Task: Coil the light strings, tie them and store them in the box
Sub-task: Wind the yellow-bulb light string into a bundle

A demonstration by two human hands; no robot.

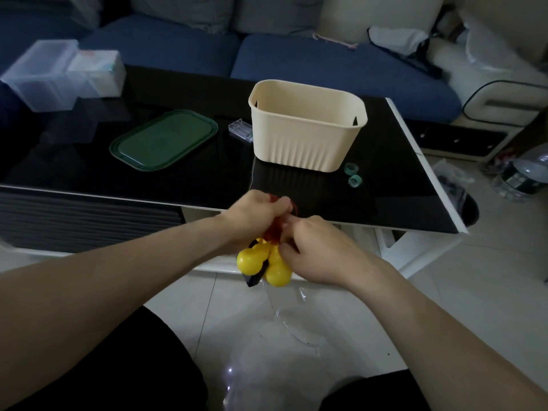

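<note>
My left hand (255, 215) grips a bundled light string (268, 259) with yellow gourd-shaped bulbs and red tassels, held just off the near edge of the black table (370, 203). My right hand (314, 253) pinches the same bundle from the right, fingers curled at the red part. A dark strap hangs beneath the yellow bulbs. A thin wire runs from the bundle up across the table toward the cream ribbed box (307, 126), which stands open in the middle of the table. Two small green ties (353, 173) lie right of the box.
A green lid (163, 140) lies left of the box, with a small clear plastic case (240, 130) between them. Translucent containers (59, 75) stand at the far left. A blue sofa lies behind. Clear plastic wrap (284, 336) lies on the tiled floor by my knees.
</note>
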